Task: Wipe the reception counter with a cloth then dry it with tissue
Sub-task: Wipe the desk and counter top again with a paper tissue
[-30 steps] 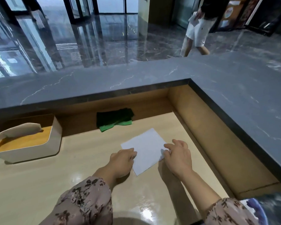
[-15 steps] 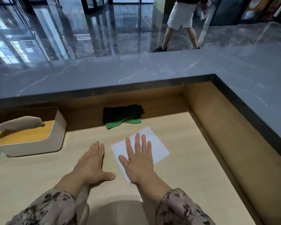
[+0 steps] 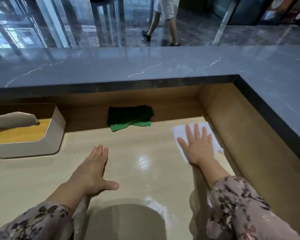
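1. Head cam, progress: my right hand [image 3: 198,146] lies flat on the tissue [image 3: 179,132], fingers straight and spread. The palm presses the sheet onto the pale counter [image 3: 42,170] at the far-right corner. The tissue's right edge sits just beside the wooden side wall [image 3: 235,135].
2. I reckon we're in the drying stage. The cloth wipe looks done: the green cloth [image 3: 130,118] lies folded at the back, tucked partly under the grey stone ledge [image 3: 145,66], and neither hand is on it.
3. Left hand [image 3: 92,172]: flat on the counter, well apart from the tissue. Fingers are straight and close together, thumb out, holding nothing. Prob. just bracing.
4. Still to do, approx.: a shiny streak [image 3: 143,161] runs down the middle. It could be damp or just lamp glare; I can't tell. I'd guess the mid and left areas still want a pass with the tissue.
5. Around: a tissue box [image 3: 55,135] stands at left with a sheet poking out [image 3: 12,119]. A person [image 3: 163,19] walks the lobby floor beyond the ledge, no bother to me.
6. In the way: the side wall and back wall hem in the corner, so strokes there must be short. The box covers part of the left side, and the cloth covers a bit at the back. My own left hand sits mid-counter too.
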The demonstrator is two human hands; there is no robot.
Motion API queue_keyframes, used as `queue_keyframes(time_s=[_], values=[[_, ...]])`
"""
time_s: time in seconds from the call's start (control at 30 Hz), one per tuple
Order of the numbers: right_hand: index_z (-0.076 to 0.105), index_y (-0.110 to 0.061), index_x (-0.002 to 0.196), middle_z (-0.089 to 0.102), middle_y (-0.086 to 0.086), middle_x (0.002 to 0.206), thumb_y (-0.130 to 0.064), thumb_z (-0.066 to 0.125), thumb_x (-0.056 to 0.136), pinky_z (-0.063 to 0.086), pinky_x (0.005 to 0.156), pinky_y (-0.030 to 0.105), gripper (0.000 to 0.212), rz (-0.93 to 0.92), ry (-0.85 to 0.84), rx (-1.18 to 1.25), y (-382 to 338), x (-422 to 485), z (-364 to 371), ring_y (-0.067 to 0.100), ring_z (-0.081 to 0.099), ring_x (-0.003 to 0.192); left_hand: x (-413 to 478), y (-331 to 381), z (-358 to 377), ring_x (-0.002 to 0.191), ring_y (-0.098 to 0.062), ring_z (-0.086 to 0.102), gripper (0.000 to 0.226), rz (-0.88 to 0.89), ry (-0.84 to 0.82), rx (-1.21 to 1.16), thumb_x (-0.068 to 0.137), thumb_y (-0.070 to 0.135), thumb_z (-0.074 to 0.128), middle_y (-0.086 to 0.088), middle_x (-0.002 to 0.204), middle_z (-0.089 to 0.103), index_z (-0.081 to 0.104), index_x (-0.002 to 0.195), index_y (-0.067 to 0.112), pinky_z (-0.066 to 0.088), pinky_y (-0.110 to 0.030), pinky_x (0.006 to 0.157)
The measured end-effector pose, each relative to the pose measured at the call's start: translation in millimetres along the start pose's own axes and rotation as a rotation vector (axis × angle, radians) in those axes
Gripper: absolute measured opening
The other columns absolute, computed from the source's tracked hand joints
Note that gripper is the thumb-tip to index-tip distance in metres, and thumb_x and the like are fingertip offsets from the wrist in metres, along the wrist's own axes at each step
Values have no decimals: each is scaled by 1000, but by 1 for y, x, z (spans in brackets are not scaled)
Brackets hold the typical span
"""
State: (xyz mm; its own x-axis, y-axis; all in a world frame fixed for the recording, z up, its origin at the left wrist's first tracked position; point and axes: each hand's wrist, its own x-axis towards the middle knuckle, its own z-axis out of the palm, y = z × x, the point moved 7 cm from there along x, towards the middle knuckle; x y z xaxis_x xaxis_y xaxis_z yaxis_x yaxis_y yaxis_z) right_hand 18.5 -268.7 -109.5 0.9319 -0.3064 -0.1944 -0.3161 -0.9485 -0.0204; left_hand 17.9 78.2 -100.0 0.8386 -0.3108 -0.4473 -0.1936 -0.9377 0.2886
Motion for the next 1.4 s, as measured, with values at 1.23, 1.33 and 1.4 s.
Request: queue_keyframes(time_s=[1.23, 1.33, 1.4], values=[[-20, -13, 150, -26, 10, 157, -49, 6, 100, -12, 117, 49, 67, 191, -65, 119, -42, -113, 29, 32, -24, 144, -42, 18, 6, 148, -23, 0, 94, 50, 178, 107, 85, 59, 54, -9, 161, 1, 8, 152, 12, 15, -37, 119], [-24, -12, 147, -31, 8, 155, -49, 2, 99, -18, 115, 51, 67, 55, -47, 100, -106, -146, 35, 34, -28, 142, -54, 17, 18, 148, -18, -5, 92, 43, 141, 83, 87, 52, 55, -5, 161, -6, 4, 153, 14, 8, -35, 120], [-17, -11, 149, -24, 11, 157, -51, -7, 94, -15, 114, 54, 68, -62, -44, 141, -151, -171, 46, 36, -25, 142, -56, 15, 22, 148, -17, -9, 93, 38, 98, 93, 87, 48, 56, -3, 161, -10, 0, 153, 15, 5, -35, 120]])
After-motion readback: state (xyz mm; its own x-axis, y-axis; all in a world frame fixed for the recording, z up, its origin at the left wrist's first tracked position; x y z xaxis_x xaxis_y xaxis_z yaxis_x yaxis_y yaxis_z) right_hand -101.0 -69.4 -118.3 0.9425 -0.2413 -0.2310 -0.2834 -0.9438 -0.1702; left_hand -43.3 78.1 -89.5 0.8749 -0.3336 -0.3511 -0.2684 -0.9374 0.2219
